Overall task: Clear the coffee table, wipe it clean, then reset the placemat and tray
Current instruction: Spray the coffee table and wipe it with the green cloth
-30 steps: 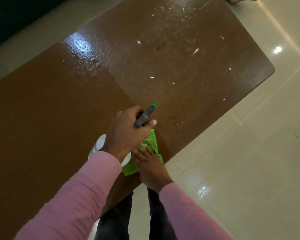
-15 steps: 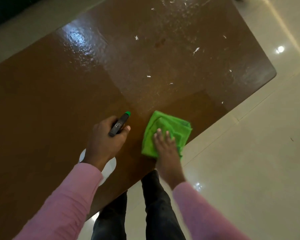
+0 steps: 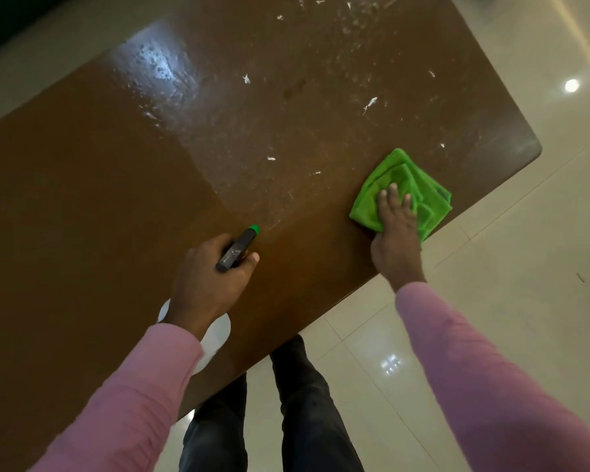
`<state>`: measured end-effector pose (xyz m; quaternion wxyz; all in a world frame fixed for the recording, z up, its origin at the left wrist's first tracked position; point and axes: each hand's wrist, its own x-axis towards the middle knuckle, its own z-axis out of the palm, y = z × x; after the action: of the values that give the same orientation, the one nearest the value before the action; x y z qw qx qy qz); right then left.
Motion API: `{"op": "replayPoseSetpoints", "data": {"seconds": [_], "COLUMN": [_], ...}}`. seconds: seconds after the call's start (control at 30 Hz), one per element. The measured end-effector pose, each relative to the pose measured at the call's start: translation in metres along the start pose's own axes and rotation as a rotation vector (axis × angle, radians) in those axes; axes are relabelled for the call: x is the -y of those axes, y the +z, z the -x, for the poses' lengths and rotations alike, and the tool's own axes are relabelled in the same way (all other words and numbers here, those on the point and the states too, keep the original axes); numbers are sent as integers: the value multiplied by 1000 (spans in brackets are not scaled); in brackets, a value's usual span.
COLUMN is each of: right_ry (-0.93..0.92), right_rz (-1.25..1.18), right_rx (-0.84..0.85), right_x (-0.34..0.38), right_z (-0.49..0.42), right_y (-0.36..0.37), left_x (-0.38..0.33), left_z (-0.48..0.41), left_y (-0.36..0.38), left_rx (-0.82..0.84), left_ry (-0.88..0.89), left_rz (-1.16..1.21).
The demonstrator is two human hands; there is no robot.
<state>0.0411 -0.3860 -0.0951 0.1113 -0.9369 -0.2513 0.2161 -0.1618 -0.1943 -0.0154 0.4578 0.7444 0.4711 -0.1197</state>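
Coffee table point(image 3: 116, 206) under me, brown top wet and flecked white, my right hand point(image 3: 396, 240) flat on the green cloth point(image 3: 394, 178) near its right edge, my left hand point(image 3: 206, 279) wrapped around a spray bottle point(image 3: 238, 248).

Both arms wear long pink sleeves, the left sleeve point(image 3: 123, 400) and the right sleeve point(image 3: 484, 379), of a soft, plain fabric with no pattern or markings. Each ends in a snug cuff at the wrist, leaving the left hand point(image 3: 208, 277) and right hand point(image 3: 397, 233) bare. The legs wear dark trousers point(image 3: 300, 413), slightly creased.
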Motion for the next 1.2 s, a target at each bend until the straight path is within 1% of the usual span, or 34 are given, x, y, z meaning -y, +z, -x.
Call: {"op": "replayPoseSetpoints", "data": {"seconds": [0.03,0.1,0.13,0.2,0.3,0.33,0.37,0.43,0.53,0.6,0.67,0.73,0.77,0.83,0.93,0.97,1.03,1.07,1.1,1.13,1.2], "right_ry": [-45,-182,-244,-369,-416,-438,-461,-433,-193,-50,39,96,85,-37,-327,-416,-494,-509,-485,-417,-193], "right_rz": [-5,-9,15,102,153,151,143,110,55,34,-15,-43,-39,-52,-32,-3,22,27,35,47,29], "right_rx": [-2,72,132,188,319,323,292,203,60,30,6,-37,-45,9,220,261,294,270,223,164,62], "right_x": [13,40,53,71,76,72,66,50,21,11,15,41,60,102,160,168,159,149,137,125,101], "right_z": [14,57,81,126,155,151,143,115,40,-15,-51,-57,-48,-8,75,94,98,84,66,41,-19], "right_y": [9,34,47,75,89,86,81,65,29,4,-10,-4,6,34,82,92,97,90,80,67,37], "left_x": [-4,-12,-17,-23,-25,-24,-24,-21,-14,-6,3,12,17,24,32,34,36,38,40,42,44], "left_z": [-2,-7,-9,-13,-17,-19,-21,-25,-27,-28,-29,-31,-33,-37,-45,-46,-49,-51,-53,-55,-57], "left_y": [-1,-3,-4,-6,-7,-8,-10,-14,-24,-32,-40,-49,-53,-59,-65,-67,-70,-71,-72,-72,-72], "left_rx": [-6,-21,-33,-53,-81,-97,-105,-96,-108,-137,-183,-232,-242,-244,-265,-272,-274,-270,-259,-250,-245], "left_ry": [2,6,8,13,37,45,51,48,48,71,97,109,108,97,99,110,120,110,95,78,59], "left_rz": [1,-25,-51,-115,-167,-168,-164,-132,-46,20,67,91,99,112,104,98,94,93,91,92,105]}}
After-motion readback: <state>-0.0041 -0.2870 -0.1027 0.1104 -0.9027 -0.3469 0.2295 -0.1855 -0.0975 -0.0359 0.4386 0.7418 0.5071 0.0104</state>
